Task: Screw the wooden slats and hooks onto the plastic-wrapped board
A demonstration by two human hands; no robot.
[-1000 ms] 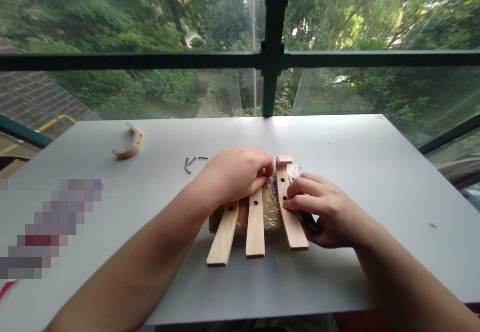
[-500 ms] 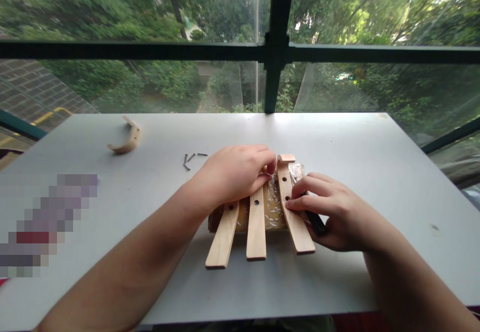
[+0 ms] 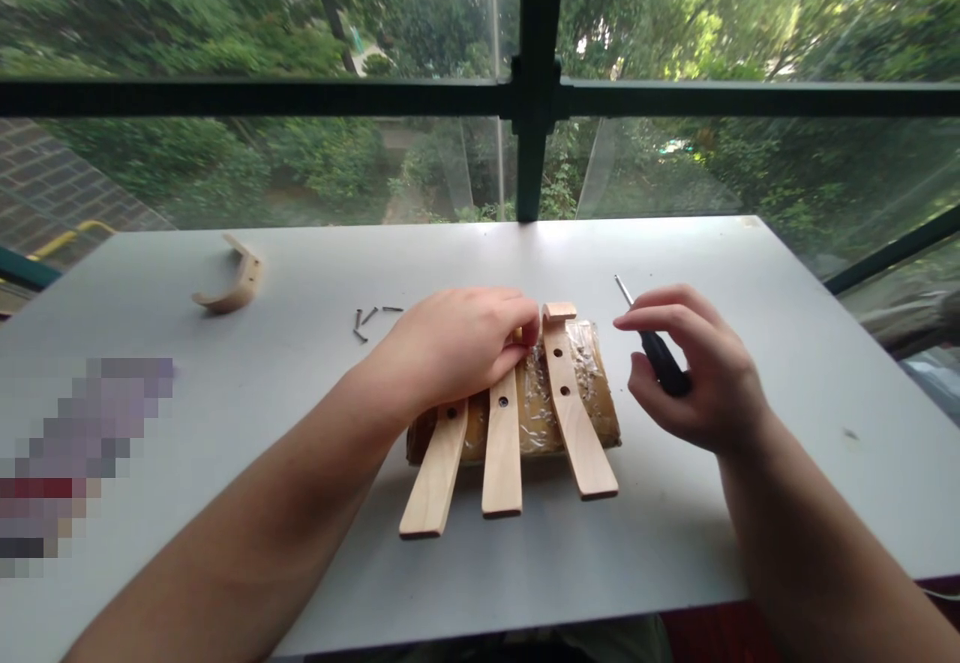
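Observation:
My left hand [image 3: 469,338] is closed around the upper part of the middle wooden hook [image 3: 502,463], hiding its top end. A dark screw head shows in that hook's lower hole. Beneath it lies a brown block wrapped in clear tape [image 3: 600,383]. The left wooden hook [image 3: 433,483] lies partly under my wrist. On the block's right side rests the right wooden hook [image 3: 581,443], with two open holes and a curled top. My right hand [image 3: 712,373] grips a screwdriver [image 3: 664,363] by its black handle, its shaft pointing up and left, away from the wood.
Several dark screws [image 3: 367,315] lie on the white table [image 3: 315,263] left of the block. Another curved wooden hook [image 3: 238,288] stands farther left. A blurred-out item [image 3: 90,433] is at the left edge. Windows with dark frames [image 3: 529,163] border the far side.
My right hand has moved away from the right wooden hook, up and to the right, with the screwdriver. My left hand stays on the middle hook. The view has shifted slightly.

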